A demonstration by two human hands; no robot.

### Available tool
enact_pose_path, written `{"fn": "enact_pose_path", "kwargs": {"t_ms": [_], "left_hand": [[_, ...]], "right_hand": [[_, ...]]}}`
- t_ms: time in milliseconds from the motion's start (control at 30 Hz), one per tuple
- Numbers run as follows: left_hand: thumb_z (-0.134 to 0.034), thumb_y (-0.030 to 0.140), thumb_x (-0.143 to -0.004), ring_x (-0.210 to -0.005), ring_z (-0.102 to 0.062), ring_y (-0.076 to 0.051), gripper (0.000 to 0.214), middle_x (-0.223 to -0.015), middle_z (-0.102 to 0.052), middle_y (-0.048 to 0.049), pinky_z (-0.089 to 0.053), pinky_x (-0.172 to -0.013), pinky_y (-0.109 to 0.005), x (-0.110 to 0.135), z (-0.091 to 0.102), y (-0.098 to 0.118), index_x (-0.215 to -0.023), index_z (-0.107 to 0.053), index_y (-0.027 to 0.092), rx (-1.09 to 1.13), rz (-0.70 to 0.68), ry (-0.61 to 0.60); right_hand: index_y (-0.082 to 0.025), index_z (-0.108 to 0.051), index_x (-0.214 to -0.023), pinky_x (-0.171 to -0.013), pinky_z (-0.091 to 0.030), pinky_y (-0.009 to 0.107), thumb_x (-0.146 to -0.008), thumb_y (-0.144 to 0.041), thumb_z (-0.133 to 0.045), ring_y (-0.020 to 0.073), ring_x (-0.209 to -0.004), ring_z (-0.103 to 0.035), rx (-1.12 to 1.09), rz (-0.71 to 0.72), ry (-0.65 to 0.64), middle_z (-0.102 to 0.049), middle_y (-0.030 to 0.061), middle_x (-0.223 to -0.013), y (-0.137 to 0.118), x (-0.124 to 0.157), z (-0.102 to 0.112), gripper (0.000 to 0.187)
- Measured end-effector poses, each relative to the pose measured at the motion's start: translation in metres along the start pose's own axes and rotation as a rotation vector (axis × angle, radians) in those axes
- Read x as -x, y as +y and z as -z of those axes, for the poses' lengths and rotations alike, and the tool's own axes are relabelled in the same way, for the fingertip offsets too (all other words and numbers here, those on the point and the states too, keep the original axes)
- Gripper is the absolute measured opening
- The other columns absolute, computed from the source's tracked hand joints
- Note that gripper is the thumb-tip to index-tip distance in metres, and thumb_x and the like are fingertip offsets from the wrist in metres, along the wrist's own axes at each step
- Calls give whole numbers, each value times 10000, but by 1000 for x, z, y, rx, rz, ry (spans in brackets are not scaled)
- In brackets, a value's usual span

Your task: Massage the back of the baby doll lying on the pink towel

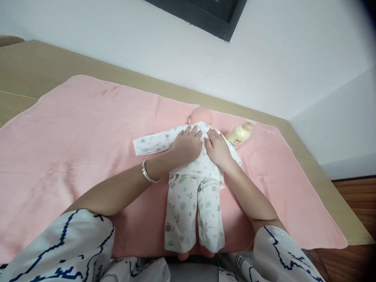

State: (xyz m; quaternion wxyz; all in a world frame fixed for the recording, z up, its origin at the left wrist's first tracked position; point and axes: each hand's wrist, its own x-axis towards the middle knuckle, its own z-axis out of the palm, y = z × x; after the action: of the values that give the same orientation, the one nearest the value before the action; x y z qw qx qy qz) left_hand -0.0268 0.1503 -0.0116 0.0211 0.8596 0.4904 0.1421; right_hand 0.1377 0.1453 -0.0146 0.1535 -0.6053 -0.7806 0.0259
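A baby doll [201, 115] lies stretched out, its head pointing away from me and no face showing. It wears a white printed top [192, 168] and matching trousers [182, 211]; one long sleeve reaches out to the left. My left hand [188, 145] rests flat on the upper body of the top, fingers extended and pointing away. Beside it, my right hand [219, 149] lies flat on the other side, fingers also stretched out. Neither hand grips anything. Close to my right hand, a cream-coloured pump bottle [239, 134] lies tilted on its side.
A pink blanket [96, 129] spreads under the doll and the bottle, over a wooden table [123, 72]. A white wall [188, 58] with a dark frame [226, 29] rises behind. Wooden flooring [355, 199] shows past the table's right edge.
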Motion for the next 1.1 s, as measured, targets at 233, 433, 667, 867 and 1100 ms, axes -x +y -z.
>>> {"fn": "enact_pose_path", "kwargs": {"t_ms": [233,433,667,867,1100], "left_hand": [[-332,362,-1065,-1524,-349,-411,578,-1627,-406,-211,-312,-1246,-558,-12,-16,-13,-1524,-445,29,30,79,35],[-331,310,-1064,-1522,-364,-407,551,-1625,-412,-204,-356,-1222,-566,3,-5,7,-1562,-415,88,2,69,17],[-293,217,-1050,-1515,-402,-335,526,-1536,-514,-250,-323,-1266,-483,9,6,8,-1458,-508,-36,44,-99,-41],[-230,212,-1042,-1499,-429,-291,530,-1507,-564,-204,-324,-1264,-504,-11,-23,-15,-1410,-566,32,158,0,157],[-302,286,-1019,-1475,-448,-295,537,-1543,-536,-172,-317,-1270,-484,-18,-37,-21,-1436,-558,63,227,100,215]], "right_hand": [[-77,-623,-1349,-1255,-283,514,-1002,-204,-343,315,-1374,-576,192,38,-3,-671,195,-1389,-23,20,13,463],[-120,-598,-1340,-1222,-325,570,-1046,-306,-289,316,-1480,-456,-37,12,-11,-556,183,-1529,2,-4,8,465],[-75,-478,-1474,-1254,-211,649,-1013,-312,-311,354,-1529,-372,-94,37,3,-470,210,-1591,15,-10,-4,544],[-34,-478,-1498,-1276,-267,567,-997,-275,-323,336,-1531,-386,-39,4,21,-455,214,-1599,-5,3,-4,577],[-11,-524,-1472,-1269,-327,490,-1025,-275,-312,334,-1515,-418,6,-63,4,-506,224,-1559,-27,19,3,561]]}}
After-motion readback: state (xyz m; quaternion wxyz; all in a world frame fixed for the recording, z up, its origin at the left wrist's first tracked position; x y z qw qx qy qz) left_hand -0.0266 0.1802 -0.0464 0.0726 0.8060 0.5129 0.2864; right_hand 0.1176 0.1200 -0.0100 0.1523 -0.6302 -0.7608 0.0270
